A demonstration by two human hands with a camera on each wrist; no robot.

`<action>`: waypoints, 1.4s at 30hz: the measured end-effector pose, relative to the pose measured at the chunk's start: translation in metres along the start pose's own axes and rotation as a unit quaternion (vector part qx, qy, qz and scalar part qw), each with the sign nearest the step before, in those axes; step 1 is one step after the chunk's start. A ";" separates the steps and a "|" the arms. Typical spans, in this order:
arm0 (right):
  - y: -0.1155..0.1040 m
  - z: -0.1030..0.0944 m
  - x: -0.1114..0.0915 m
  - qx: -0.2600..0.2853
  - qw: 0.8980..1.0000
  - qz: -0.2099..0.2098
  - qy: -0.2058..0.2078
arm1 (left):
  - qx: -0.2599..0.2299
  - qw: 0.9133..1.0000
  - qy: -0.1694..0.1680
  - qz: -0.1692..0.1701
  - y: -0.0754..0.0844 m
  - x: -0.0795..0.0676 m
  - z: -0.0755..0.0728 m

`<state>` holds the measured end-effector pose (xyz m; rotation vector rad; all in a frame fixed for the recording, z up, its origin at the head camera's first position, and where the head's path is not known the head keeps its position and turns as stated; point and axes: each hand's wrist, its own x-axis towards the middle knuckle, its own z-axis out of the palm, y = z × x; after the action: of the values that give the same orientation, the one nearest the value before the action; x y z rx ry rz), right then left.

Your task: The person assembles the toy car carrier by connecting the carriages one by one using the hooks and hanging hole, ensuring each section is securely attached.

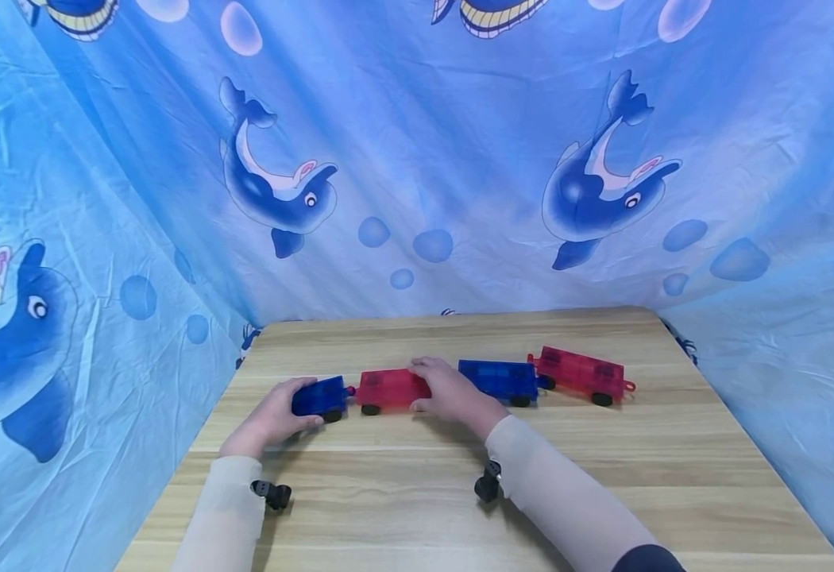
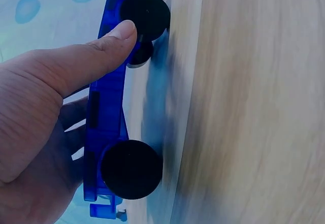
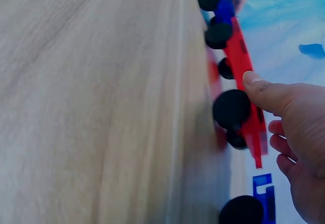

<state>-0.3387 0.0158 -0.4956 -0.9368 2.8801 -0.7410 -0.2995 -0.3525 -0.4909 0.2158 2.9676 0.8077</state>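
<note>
My left hand [image 1: 274, 415] grips a blue toy train wagon [image 1: 320, 396] at the left of the row. In the left wrist view, the thumb lies along its side above black wheels, with fingers behind. Beside it is a red wagon [image 1: 387, 389], whose left end meets the blue one at a small hitch. My right hand [image 1: 453, 395] holds this red wagon near its right end, thumb on the near side. In the right wrist view, a gap shows between the red wagon's hitch and the blue hitch [image 3: 263, 179] of the following wagon.
A second blue wagon [image 1: 499, 380] stands right of my right hand, partly hidden by it. A second red wagon [image 1: 581, 375] sits angled at its right end. All are on a wooden table [image 1: 374, 492], backed by a dolphin-printed curtain [image 1: 445, 159].
</note>
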 end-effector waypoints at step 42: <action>0.084 -0.072 -0.072 0.078 0.988 0.070 0.117 | -0.013 0.999 0.042 0.018 -0.020 -0.012 -0.019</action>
<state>-0.3377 0.1469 -0.4784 -0.6637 2.9861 -1.1115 -0.2914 -0.3806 -0.4841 0.2402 3.0378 0.8796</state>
